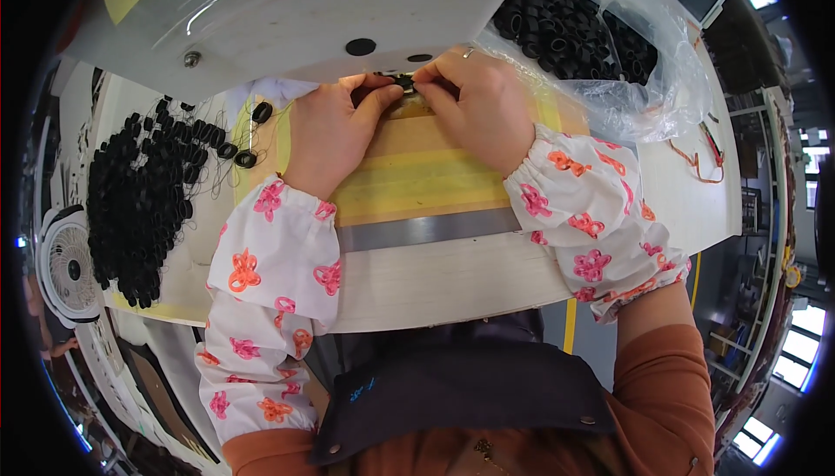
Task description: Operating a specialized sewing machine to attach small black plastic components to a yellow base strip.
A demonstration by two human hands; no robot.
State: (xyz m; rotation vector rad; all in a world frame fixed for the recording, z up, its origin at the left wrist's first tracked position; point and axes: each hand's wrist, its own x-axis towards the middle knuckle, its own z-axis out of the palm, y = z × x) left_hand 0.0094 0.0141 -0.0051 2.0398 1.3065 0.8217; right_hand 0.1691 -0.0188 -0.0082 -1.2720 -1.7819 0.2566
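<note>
From afar, I see the left hand [335, 124] and right hand [489, 109] pinching a small black piece [404, 85] beneath the white sewing machine [313, 19], well inside the desk's near edge [426, 306]. Likely aligning it; next calls for a steady pinch.

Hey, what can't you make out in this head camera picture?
In the head view:
Small dark piece: largely hidden by left hand and right hand.
White machine: top cut off by the upper edge.
Clear bag: top cut off there too.
Black rings, left: lower ones hidden by others.
</note>
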